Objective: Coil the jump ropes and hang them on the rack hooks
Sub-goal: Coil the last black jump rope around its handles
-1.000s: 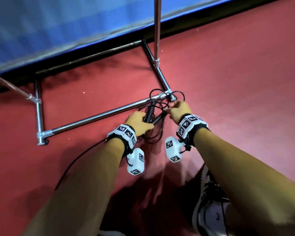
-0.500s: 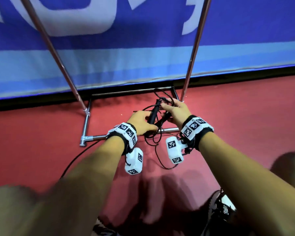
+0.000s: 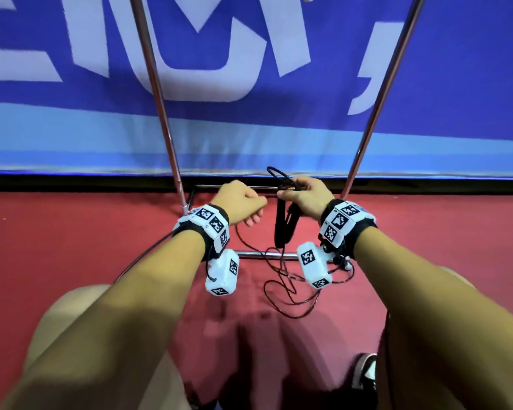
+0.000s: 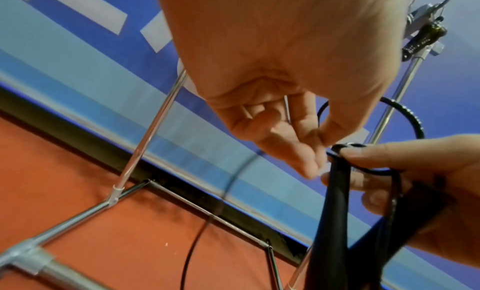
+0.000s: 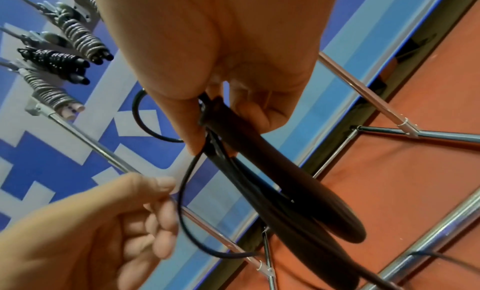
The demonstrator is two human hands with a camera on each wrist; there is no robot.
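Right hand (image 3: 305, 196): centre frame, pinching both jump rope handles (image 3: 282, 229) at their tops; these hang below it.
Left hand (image 3: 240, 204): just left, fingers loosely curled, holding nothing.
Cord (image 3: 290, 288): trails beneath.

I am losing the top of the rack (image 3: 160, 93) past the upper edge of the head view, so its hooks are showing only in the wrist views. My right hand (image 3: 304, 196) is covering the tops of the two black handles (image 3: 282, 226). The cord (image 4: 233, 179) is blurring near my left hand (image 4: 280, 113), so I cannot tell whether its fingertips are touching it. The coiled ropes (image 5: 70, 54) hanging on the rack are too small to count.
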